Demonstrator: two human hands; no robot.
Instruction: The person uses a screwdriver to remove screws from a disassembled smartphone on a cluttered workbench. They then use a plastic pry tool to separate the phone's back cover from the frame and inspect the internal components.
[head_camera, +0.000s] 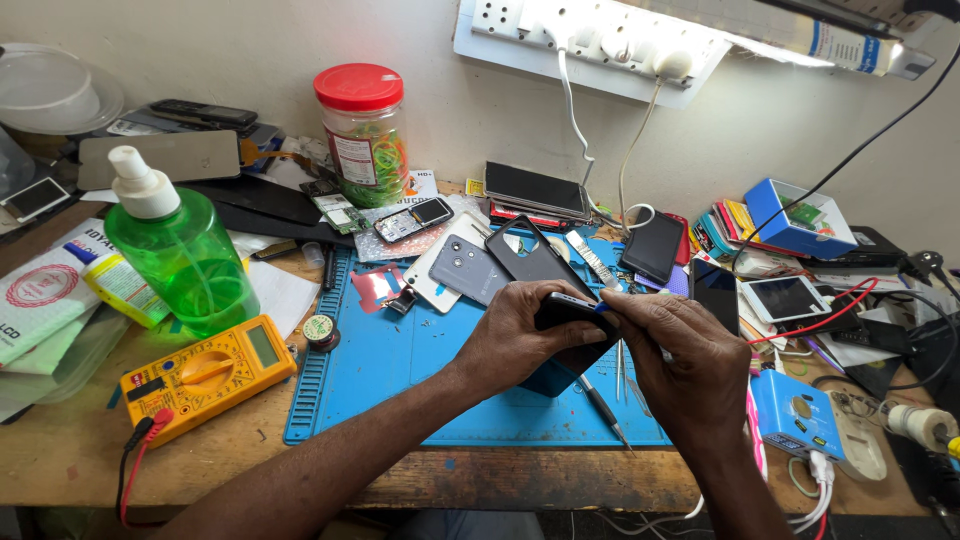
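From where I watch, my left hand (520, 335) is clenched around a dark, flat rectangular smartphone (572, 318), cradling it from below, while my right hand (680, 350) pinches a small blue plastic pick (601, 307) against the phone's upper edge. The phone hangs just above the blue silicone work mat (400, 360), over its right half, tilted up on its side. Its long axis seems to run left to right and slightly away from me, though the fingers hide both ends.

I judge the opening as barely begun: the pick sits at the seam, yet I see no gap, and the back looks attached.

Left of the mat lies a yellow multimeter with red lead (208, 373); beyond it a green spray bottle (178, 258). Farther back stands a red-lidded clear jar (364, 132) against the wall.
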